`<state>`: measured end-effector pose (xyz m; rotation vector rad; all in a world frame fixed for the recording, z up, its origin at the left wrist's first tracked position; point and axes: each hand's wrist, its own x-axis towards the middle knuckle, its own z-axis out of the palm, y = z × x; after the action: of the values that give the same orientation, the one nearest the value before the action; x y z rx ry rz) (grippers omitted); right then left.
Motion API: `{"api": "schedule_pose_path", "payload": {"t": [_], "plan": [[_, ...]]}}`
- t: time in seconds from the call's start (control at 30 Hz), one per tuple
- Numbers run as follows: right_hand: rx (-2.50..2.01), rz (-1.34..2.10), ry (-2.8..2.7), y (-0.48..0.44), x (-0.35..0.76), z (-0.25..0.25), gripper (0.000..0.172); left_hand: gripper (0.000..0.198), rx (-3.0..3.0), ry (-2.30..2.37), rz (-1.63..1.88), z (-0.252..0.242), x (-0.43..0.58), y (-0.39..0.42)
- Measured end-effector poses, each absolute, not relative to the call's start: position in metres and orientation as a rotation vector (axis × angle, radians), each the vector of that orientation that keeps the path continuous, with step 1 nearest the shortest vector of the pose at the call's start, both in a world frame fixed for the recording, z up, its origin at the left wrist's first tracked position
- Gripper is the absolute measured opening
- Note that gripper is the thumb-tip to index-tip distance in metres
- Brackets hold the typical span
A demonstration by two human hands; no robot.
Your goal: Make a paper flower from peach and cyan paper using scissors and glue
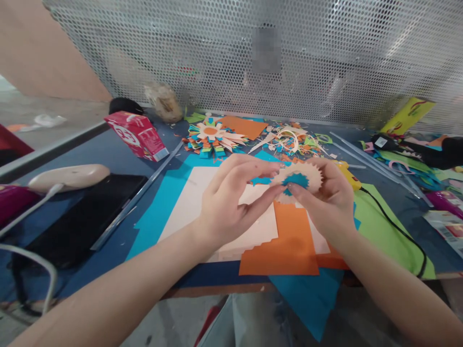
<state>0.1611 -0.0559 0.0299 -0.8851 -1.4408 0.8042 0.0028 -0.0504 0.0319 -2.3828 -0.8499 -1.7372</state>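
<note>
Both hands pinch a pale, saw-edged paper ring (314,176) with a blue paper piece (295,180) showing in its middle. My left hand (231,197) grips the ring's left side between thumb and fingers. At its right side, my right hand (329,200) has its thumb on the blue piece and its fingers behind. The ring is held above stacked sheets of pale paper (197,197), orange paper (289,250) and blue paper (159,207). A yellow tool with a black cord (349,177) lies behind my right hand, partly hidden.
A layered paper flower (211,135) and paper scraps (289,137) lie toward the perforated metal panel (217,58). A red box (137,137), a black phone (83,217) and a white device (70,177) sit left. Clear sticks (383,166) and green paper (390,226) lie right.
</note>
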Motion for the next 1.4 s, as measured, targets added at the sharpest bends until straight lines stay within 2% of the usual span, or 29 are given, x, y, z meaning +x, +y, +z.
{"api": "schedule_pose_path", "payload": {"t": [0.17,0.4,0.53,0.73,0.87,1.07,1.4], "plan": [[-0.807,0.798,-1.539,-0.060,0.161,0.033,0.020,0.022,-2.461,-0.646,-1.898,0.034,0.004,-0.050],[-0.822,0.966,-1.564,-0.059,0.158,0.033,0.017,0.011,-2.562,-0.850,-1.811,0.034,0.002,-0.052],[-0.875,0.940,-1.545,-0.058,0.159,0.033,0.017,0.024,-2.387,-0.842,-1.780,0.038,-0.001,-0.051],[-0.818,0.854,-1.534,-0.061,0.161,0.032,0.016,0.042,-2.237,-0.744,-1.531,0.045,-0.007,-0.051],[-0.815,0.780,-1.550,-0.063,0.161,0.032,0.021,0.050,-2.167,-0.775,-1.471,0.043,-0.008,-0.052],[-0.781,0.650,-1.554,-0.064,0.160,0.031,0.035,0.036,-2.089,-0.719,-1.350,0.042,-0.009,-0.051],[-0.742,0.520,-1.614,-0.067,0.159,0.024,0.040,0.026,-2.131,-0.679,-1.262,0.047,-0.009,-0.055]]}}
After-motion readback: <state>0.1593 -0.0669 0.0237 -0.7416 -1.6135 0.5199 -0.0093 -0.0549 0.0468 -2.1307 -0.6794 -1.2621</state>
